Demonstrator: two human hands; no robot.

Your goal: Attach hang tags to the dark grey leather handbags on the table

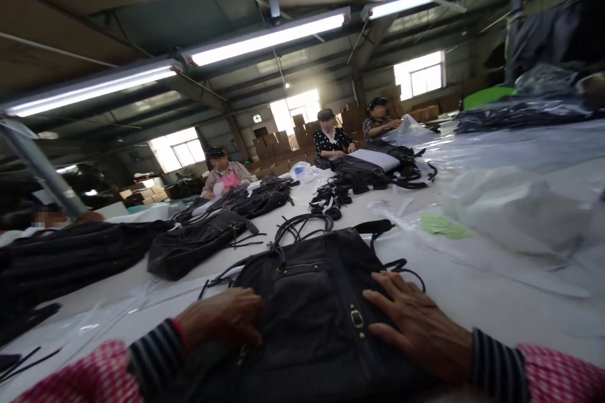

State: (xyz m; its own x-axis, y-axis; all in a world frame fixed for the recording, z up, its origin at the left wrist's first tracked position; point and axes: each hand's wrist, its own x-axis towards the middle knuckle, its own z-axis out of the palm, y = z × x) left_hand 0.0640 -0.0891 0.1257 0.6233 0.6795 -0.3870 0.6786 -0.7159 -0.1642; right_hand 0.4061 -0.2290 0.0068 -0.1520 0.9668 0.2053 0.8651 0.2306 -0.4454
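Note:
A black handbag [302,312] lies flat on the white table in front of me, its looped handles pointing away. Across its front run a zipped pocket and a strap with a brass-coloured buckle [356,318]. My left hand [227,317] is at the bag's left side, fingers curled in against the fabric near a small metal fitting; the fingertips are partly hidden. Resting flat on the bag's right side, my right hand [416,318] has its fingers spread and holds nothing.
More black bags [198,242] lie to the left and further back. Crumpled clear plastic [515,211] and a light green sheet [444,225] are on the right. Several people sit around the table, one in a polka-dot top [331,140] at the far side.

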